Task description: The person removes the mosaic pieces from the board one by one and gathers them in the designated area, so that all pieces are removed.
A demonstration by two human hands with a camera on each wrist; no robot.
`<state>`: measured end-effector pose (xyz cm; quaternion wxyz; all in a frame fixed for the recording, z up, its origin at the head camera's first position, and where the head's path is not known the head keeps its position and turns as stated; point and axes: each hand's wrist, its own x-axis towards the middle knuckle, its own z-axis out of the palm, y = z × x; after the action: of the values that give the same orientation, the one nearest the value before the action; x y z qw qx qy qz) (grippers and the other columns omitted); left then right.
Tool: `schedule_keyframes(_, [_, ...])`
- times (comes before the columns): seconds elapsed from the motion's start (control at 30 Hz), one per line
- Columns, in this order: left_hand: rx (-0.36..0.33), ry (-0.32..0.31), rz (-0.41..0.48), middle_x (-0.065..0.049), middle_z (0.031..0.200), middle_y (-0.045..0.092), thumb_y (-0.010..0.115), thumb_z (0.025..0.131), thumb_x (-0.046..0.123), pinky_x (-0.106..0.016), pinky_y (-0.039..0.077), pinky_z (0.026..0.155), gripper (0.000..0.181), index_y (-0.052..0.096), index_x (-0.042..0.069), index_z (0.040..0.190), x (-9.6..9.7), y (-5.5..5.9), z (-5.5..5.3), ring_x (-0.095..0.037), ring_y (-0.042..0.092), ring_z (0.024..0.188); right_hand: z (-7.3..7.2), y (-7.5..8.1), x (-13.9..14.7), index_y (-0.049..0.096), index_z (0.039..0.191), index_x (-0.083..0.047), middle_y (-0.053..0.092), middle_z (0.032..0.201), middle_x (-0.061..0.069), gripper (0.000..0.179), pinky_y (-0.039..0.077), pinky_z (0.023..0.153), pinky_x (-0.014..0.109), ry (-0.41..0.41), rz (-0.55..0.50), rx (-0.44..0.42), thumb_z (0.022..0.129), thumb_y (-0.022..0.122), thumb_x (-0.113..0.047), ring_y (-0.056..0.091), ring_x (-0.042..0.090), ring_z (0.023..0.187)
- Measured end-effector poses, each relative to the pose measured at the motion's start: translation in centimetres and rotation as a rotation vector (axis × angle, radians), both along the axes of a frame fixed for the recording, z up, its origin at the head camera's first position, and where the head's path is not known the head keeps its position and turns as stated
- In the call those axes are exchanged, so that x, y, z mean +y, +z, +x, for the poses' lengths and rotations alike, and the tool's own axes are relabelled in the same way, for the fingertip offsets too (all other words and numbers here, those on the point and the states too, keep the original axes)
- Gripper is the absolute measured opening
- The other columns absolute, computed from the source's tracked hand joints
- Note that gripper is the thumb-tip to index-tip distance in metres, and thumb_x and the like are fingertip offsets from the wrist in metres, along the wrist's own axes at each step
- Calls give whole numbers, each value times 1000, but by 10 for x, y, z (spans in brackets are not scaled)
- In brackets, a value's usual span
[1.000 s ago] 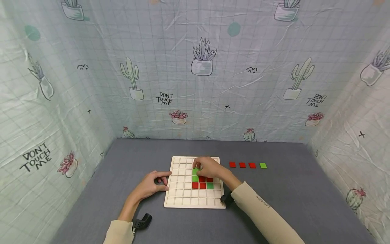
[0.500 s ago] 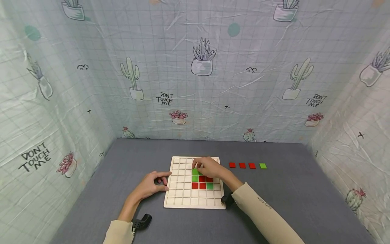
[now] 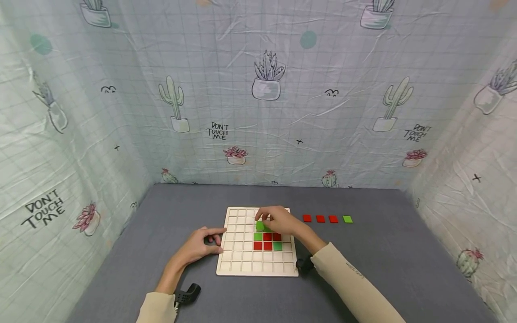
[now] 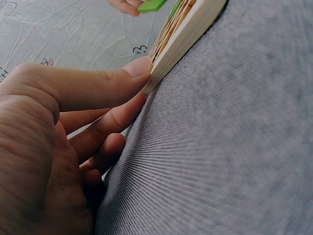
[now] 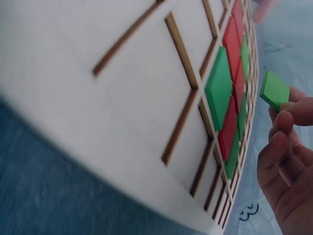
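Note:
A pale wooden grid board (image 3: pixel 238 264) lies on the grey table. At its left edge rests my left hand (image 3: pixel 198 244), index finger and thumb apart along the rim; the left wrist view shows the thumb (image 4: pixel 98 85) touching the board's corner edge. My right hand (image 3: pixel 278 220) is over the board's upper right part, pinching a green tile (image 5: pixel 275 90) between thumb and fingers. That tile is raised off the grid in the right wrist view. Below the hand, red tiles (image 3: pixel 267 246) and green tiles (image 3: pixel 277 246) fill several cells. The hand partly hides some of them.
Three red tiles (image 3: pixel 320 219) and one lime-green tile (image 3: pixel 348 219) form a row on the table, right of the board. Each wrist bears a black strap mount (image 3: pixel 187 294). Cloth walls printed with cacti (image 3: pixel 266 85) surround the table (image 3: pixel 181 202).
My right hand has lifted slightly, and the green tile it pinches now shows tilted above the grid. The left hand stays in place at the board's edge.

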<state>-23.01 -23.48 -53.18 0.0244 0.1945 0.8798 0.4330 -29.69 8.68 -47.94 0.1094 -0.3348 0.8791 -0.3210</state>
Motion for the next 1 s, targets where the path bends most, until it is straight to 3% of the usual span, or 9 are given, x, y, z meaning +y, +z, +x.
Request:
schedule_keyframes(0.4, [-10,2,-3,8,88,69,88,81,24,-25,40,76,59,70,10,135,1,0,-1,-10,49,80,11,8,42,72,118,-7,70,106,11,23,44,59,27,-62,-71,12,101,57,-4,48,8,59])
schedule_keyframes(0.57, [-11,0,4,8,88,69,88,81,24,-25,40,76,60,69,10,136,1,-1,0,-10,50,80,13,5,66,72,119,-6,71,105,13,22,47,59,27,-95,-81,4,101,58,-5,53,16,56])
schedule_keyframes(0.67, [-14,-2,4,8,88,69,88,81,24,-25,40,77,59,69,11,136,2,-2,-1,-10,50,80,16,4,81,71,118,-4,71,106,15,21,49,59,29,-111,-96,0,101,59,-3,59,22,60])
schedule_keyframes(0.87, [-8,3,-1,9,88,69,88,81,24,-25,40,78,59,70,12,136,2,-2,-3,-9,50,81,18,2,105,73,116,-7,71,104,11,21,52,61,30,-171,-93,1,99,62,-3,61,14,65])
schedule_keyframes(1.0, [-10,9,-8,10,87,69,88,80,23,-25,40,79,59,70,12,135,1,-2,-3,-8,50,81,19,-3,120,73,116,-8,71,106,12,20,52,61,30,-173,-84,-9,101,61,-4,63,17,70])
